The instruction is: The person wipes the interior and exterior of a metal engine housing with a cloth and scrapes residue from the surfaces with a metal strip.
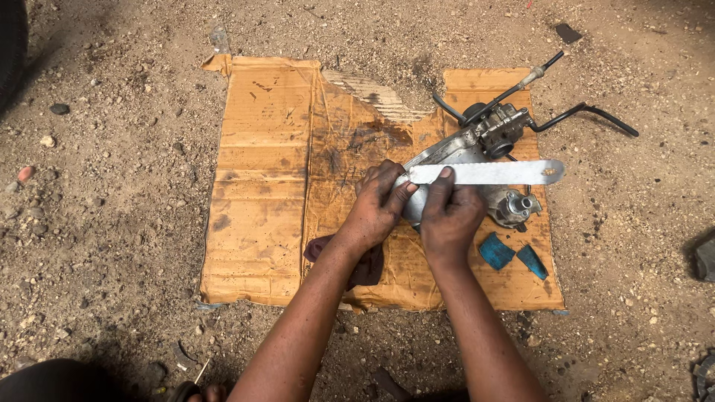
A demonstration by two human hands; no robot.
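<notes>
Left hand (378, 202) and right hand (450, 212) both pinching flat metal strip (484, 173) – engine part (488, 141) half hidden beneath – over cardboard (261, 186); blue pieces (512, 254) nearby.

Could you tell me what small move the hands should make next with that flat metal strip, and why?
Probably lower the flat metal strip onto the engine part. Both the left hand and right hand pinch its near end, while its far end hangs free above the part, on the cardboard.
</notes>
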